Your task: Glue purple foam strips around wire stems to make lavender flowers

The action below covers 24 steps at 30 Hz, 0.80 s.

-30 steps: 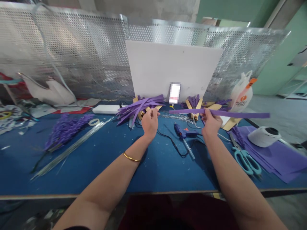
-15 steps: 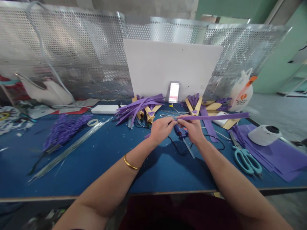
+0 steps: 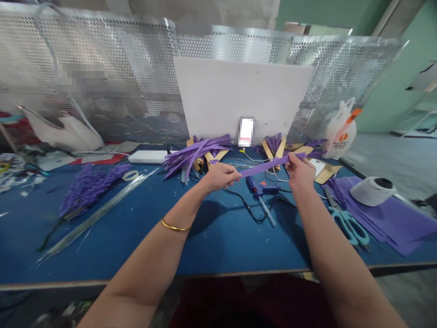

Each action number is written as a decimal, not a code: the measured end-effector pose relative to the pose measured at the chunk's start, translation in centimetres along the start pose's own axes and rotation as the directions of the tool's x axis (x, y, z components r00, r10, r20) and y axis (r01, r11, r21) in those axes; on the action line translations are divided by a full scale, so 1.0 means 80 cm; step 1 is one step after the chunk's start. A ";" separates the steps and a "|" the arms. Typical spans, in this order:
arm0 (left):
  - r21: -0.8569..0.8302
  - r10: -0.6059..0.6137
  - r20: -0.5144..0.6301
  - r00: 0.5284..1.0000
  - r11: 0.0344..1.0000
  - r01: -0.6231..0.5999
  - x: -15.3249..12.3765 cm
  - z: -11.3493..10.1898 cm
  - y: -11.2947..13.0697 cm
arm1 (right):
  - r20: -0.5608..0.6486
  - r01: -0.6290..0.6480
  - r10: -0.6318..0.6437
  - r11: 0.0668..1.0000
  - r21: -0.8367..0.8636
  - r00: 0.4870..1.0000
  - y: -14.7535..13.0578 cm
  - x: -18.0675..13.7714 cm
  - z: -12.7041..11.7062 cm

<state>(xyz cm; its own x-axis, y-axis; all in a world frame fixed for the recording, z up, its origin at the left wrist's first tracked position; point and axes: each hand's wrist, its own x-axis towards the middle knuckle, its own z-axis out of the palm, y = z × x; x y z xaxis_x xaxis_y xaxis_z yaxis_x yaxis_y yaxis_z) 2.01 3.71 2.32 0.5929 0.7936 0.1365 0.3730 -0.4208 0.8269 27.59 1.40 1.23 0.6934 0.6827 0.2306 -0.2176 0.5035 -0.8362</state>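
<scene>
Both hands hold one long purple foam strip (image 3: 264,165) above the blue table (image 3: 143,237). My left hand (image 3: 220,175) pinches its left end. The right end is gripped by my right hand (image 3: 300,171). The strip slopes up slightly toward the right. Just below it lies a blue glue gun (image 3: 256,187) with its black cord. A pile of purple strips (image 3: 196,152) lies behind my left hand.
Teal scissors (image 3: 350,224), purple foam sheets (image 3: 392,218) and a white tape roll (image 3: 373,191) lie at the right. Finished purple flower stems (image 3: 85,184) and thin wires (image 3: 102,210) lie at the left. A white board (image 3: 239,98) leans on a perforated metal screen (image 3: 112,77). A white bottle (image 3: 339,132) stands back right.
The strip stuck out far to the right of my right hand. My hands met at its left end, then my right hand slid out along it to the right end.
</scene>
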 end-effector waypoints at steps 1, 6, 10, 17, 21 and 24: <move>-0.003 -0.023 0.011 1.000 1.000 0.023 0.000 -0.004 -0.003 | 0.001 -0.005 0.005 1.000 0.005 1.000 0.001 -0.002 0.001; 0.056 -0.057 -0.132 0.990 0.996 0.065 0.005 0.003 -0.012 | 0.083 -0.063 0.065 0.998 -0.029 0.994 0.023 -0.028 0.018; -0.068 -0.007 -0.035 0.999 0.998 0.005 0.006 0.025 -0.008 | 0.130 -0.085 0.095 0.993 -0.086 0.987 0.032 -0.037 0.022; 0.064 0.036 -0.127 0.991 0.998 -0.028 0.002 0.012 0.004 | 0.081 -0.050 0.062 0.988 -0.146 0.995 0.026 -0.019 0.009; 0.174 0.042 -0.094 0.995 0.984 -0.025 -0.001 -0.001 0.000 | -0.015 -0.007 0.004 0.983 -0.186 1.000 0.027 -0.006 0.001; 0.307 0.057 -0.204 0.977 0.952 0.009 0.001 -0.016 -0.010 | -0.081 0.039 -0.060 0.970 -0.239 0.995 0.025 0.003 -0.004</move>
<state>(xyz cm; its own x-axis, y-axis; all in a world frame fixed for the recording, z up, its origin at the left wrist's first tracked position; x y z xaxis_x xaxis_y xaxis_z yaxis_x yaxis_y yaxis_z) 0.84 4.64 2.34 0.4550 0.8413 0.2918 0.5792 -0.5285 0.6207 27.57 2.40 -0.54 0.7588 0.6057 0.2395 -0.0193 0.3885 -0.9213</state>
